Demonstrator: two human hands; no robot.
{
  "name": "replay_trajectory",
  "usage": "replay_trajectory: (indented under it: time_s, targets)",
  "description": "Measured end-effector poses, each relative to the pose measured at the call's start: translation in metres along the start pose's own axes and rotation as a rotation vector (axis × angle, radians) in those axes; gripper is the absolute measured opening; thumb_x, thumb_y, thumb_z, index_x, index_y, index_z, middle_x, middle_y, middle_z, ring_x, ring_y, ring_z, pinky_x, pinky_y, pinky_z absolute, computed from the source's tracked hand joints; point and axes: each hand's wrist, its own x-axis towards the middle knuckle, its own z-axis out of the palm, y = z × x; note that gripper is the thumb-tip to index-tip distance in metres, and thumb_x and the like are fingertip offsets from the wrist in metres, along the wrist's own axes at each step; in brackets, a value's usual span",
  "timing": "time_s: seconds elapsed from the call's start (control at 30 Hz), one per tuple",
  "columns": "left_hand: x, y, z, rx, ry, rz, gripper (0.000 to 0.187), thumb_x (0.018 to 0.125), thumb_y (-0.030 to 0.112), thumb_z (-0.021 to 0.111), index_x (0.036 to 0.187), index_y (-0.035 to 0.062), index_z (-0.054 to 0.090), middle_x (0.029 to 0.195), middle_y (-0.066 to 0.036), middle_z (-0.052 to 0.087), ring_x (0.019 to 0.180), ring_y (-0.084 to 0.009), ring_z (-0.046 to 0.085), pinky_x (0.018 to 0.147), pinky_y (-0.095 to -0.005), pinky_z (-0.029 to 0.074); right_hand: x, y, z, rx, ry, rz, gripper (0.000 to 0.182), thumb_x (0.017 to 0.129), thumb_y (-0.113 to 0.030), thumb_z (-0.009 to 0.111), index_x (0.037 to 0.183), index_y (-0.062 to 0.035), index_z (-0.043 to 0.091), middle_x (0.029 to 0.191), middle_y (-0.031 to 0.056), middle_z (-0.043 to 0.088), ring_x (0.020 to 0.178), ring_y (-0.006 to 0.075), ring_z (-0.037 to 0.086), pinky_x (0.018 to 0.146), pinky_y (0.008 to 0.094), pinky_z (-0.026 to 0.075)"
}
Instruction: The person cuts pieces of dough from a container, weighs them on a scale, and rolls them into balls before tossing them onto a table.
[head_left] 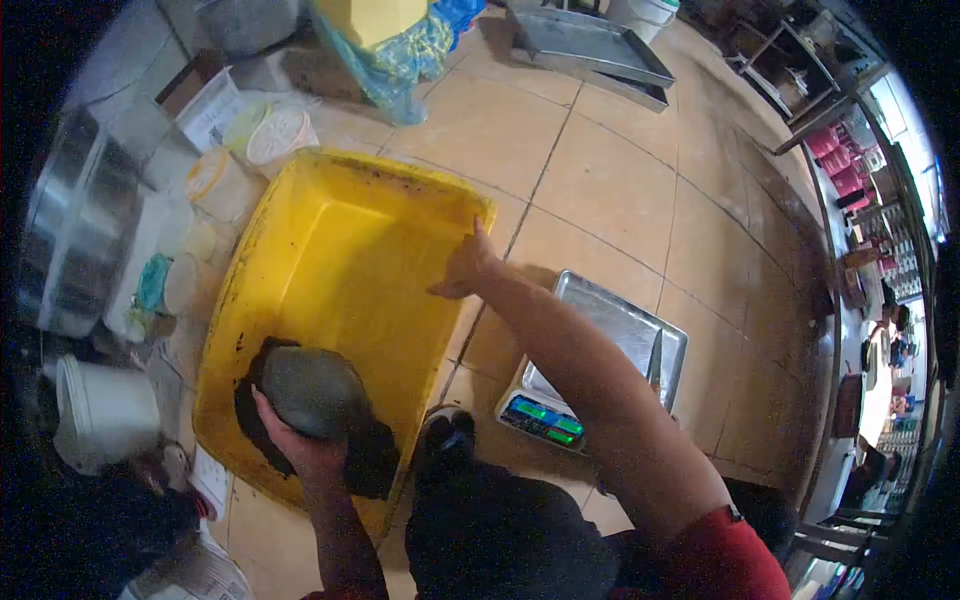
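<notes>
A large yellow tub (355, 255) stands on the tiled floor, with a dark mass (372, 462) in its near end. My left hand (305, 445) is wrapped round the lower left side of a rounded grey-green lump (315, 390), which sits over the dark mass. My right hand (468, 268) is at the tub's right rim with its fingers apart and nothing in it. Right of the tub, a digital scale (540, 420) with green displays carries a metal tray (610, 310). A knife (655, 360) lies on that tray.
White buckets (110, 410) and lidded containers (220, 185) line the left side. A blue plastic bag (395, 85) is beyond the tub, and metal trays (595, 50) lie farther back. My shoe (450, 425) is by the tub. Shelving (800, 85) stands at the right.
</notes>
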Motion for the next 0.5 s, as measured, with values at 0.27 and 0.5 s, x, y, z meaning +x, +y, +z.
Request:
replay_trajectory:
  time_s: [0.27,0.5]
  targets:
    - [-0.007,-0.023,0.009,0.504,-0.117,0.368,0.052,0.089,0.052,0.037,0.122,0.0124,0.049,0.120,-0.008,0.052,0.106,-0.0270,0.054,0.087,-0.0492,0.045,0.009,0.015,-0.015,0.044,-0.135,0.054,0.058,0.087,-0.057,0.032,0.097,-0.0118,0.068,0.098,0.0109,0.066,0.099,0.0268,0.060,0.092,0.0444,0.039]
    - [0.002,-0.021,0.006,-0.090,-0.034,-0.239,0.056,0.086,0.055,0.042,0.123,0.0133,0.049,0.126,-0.008,0.049,0.110,-0.0286,0.051,0.089,-0.0509,0.044,-0.136,-0.018,-0.010,1.466,0.408,-0.243,0.045,0.085,-0.041,0.053,0.105,-0.0018,0.064,0.094,0.0155,0.067,0.078,0.0302,0.064,0.077,0.0382,0.050]
